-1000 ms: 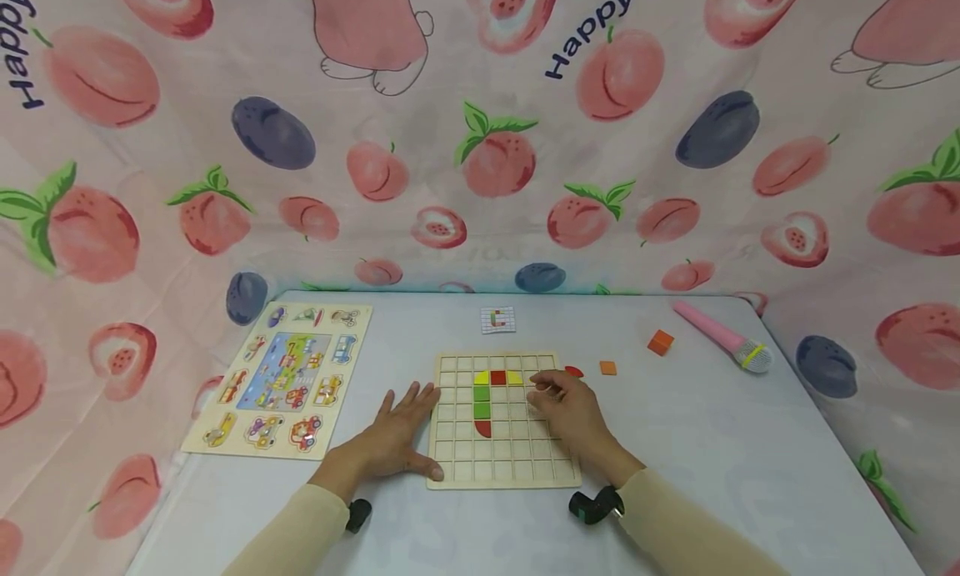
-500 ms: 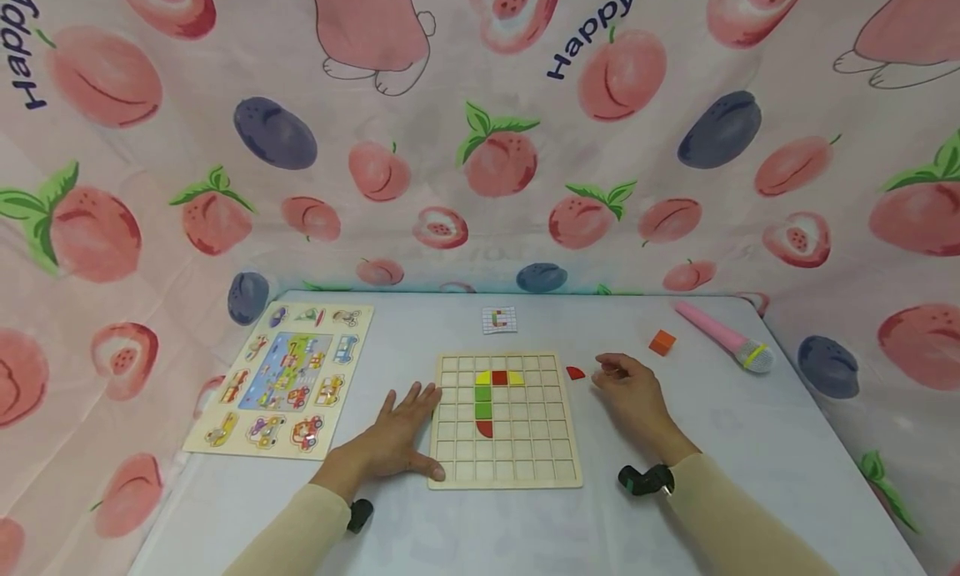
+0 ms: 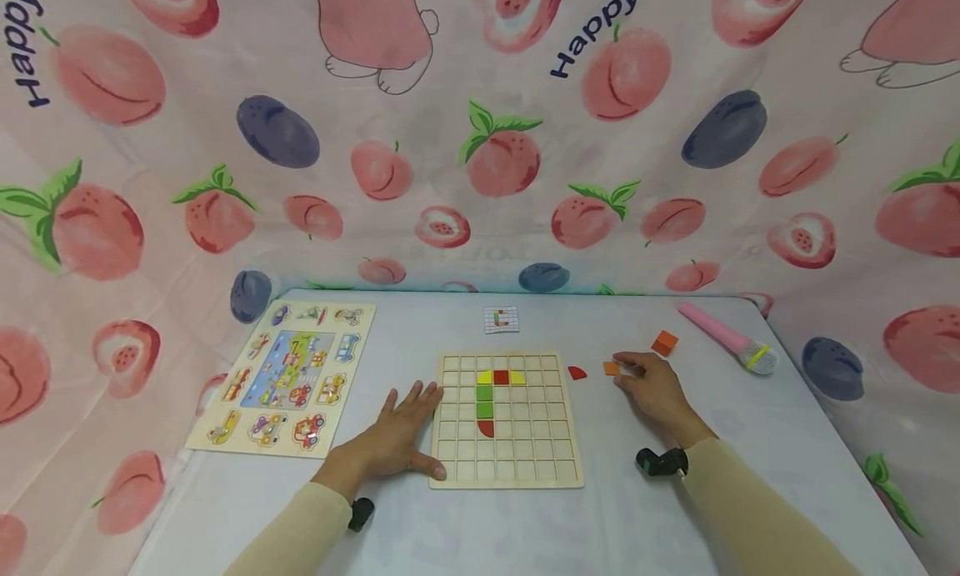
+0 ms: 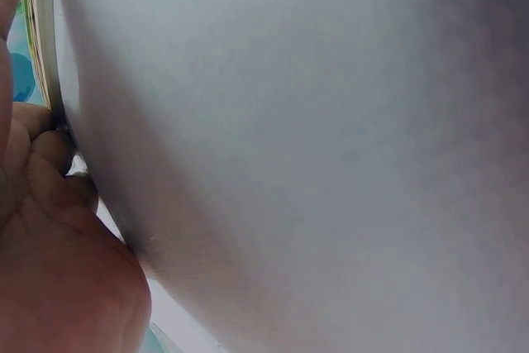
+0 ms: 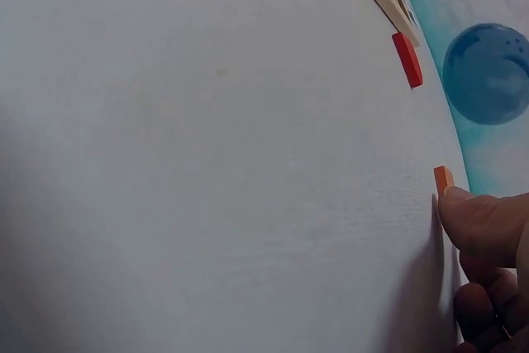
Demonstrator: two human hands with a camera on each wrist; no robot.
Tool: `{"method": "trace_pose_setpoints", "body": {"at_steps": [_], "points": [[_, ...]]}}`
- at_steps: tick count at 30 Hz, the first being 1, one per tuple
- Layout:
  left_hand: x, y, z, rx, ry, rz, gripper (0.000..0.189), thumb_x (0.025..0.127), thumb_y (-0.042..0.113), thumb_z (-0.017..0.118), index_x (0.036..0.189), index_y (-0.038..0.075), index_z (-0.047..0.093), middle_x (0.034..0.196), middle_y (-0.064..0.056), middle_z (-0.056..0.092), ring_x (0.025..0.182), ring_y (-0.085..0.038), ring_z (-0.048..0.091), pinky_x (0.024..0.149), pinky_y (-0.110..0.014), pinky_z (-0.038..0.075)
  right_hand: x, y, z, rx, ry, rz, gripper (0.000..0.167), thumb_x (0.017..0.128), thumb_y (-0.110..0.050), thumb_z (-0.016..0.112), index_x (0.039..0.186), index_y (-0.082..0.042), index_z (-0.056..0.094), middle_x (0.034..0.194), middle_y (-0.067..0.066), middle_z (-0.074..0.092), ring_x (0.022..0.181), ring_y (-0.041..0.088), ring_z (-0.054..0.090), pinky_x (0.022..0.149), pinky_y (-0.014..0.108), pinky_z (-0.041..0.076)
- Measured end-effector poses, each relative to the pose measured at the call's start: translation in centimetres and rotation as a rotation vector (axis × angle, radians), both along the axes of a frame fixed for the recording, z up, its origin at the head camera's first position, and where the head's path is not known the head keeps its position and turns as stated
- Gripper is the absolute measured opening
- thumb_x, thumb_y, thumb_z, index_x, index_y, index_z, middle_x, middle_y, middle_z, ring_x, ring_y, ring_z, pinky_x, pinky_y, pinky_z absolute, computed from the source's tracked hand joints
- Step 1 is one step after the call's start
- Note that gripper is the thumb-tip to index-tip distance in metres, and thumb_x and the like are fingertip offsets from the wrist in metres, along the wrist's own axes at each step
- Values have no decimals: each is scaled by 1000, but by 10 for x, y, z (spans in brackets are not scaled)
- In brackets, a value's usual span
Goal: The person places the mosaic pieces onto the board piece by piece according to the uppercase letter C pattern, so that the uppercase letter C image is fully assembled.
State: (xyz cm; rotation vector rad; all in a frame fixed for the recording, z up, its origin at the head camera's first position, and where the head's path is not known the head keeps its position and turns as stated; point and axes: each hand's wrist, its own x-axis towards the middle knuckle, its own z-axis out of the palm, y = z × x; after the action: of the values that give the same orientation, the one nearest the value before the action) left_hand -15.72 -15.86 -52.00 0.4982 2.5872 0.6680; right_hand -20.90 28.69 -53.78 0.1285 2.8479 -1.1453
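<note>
My right hand [image 3: 657, 390] pinches a small orange square block [image 3: 611, 368] between thumb and fingers, low at the table right of the grid board; the right wrist view shows the thumb on the orange block [image 5: 443, 178]. My left hand [image 3: 396, 430] lies spread, its fingertips and thumb at the left edge of the wooden grid board [image 3: 525, 468]. On that board sit two yellow pieces [image 3: 517, 378] with a red square [image 3: 501, 378] between them, two green squares [image 3: 485, 401] below, and a red quarter-round piece [image 3: 487, 428] under those. Another red quarter-round piece [image 3: 577, 373] lies between the board and my right hand.
Orange blocks [image 3: 664, 343] lie behind my right hand, near a pink toy microphone [image 3: 720, 334]. A small pattern card [image 3: 501, 319] lies behind the grid board. At the left is a picture puzzle board [image 3: 281, 380]. A fruit-print cloth [image 3: 495, 251] hangs along the table's back.
My right hand has moved right from over the grid board's upper right to the orange square block, which it now pinches. My left hand stays in place at the board's left edge.
</note>
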Motion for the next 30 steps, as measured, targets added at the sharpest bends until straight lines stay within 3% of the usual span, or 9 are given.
{"method": "trace_pose_setpoints", "body": {"at_steps": [7, 20, 30], "points": [[0, 0, -2, 16, 3, 2, 134, 66, 57, 94, 169, 12, 23, 178, -6, 16, 166, -26, 2, 134, -53, -9, -2, 1, -2, 19, 18, -4, 42, 100, -8, 66, 142, 0, 64, 144, 29, 58, 136, 47, 53, 116, 63, 44], [-1, -1, -2, 15, 8, 0, 133, 67, 58, 94, 170, 13, 22, 178, -5, 16, 166, -26, 2, 134, -52, -9, -5, 2, -5, 63, 30, -4, 35, 101, -11, 67, 134, 0, 69, 133, 26, 65, 121, 43, 60, 104, 60, 51], [-1, -2, -1, 20, 5, -4, 132, 67, 57, 94, 170, 13, 22, 178, -5, 16, 166, -25, 2, 135, -52, -9, 0, -2, -1, -5, 56, -75, 31, 102, -12, 68, 132, -4, 67, 124, 23, 71, 111, 38, 65, 96, 53, 56]]}}
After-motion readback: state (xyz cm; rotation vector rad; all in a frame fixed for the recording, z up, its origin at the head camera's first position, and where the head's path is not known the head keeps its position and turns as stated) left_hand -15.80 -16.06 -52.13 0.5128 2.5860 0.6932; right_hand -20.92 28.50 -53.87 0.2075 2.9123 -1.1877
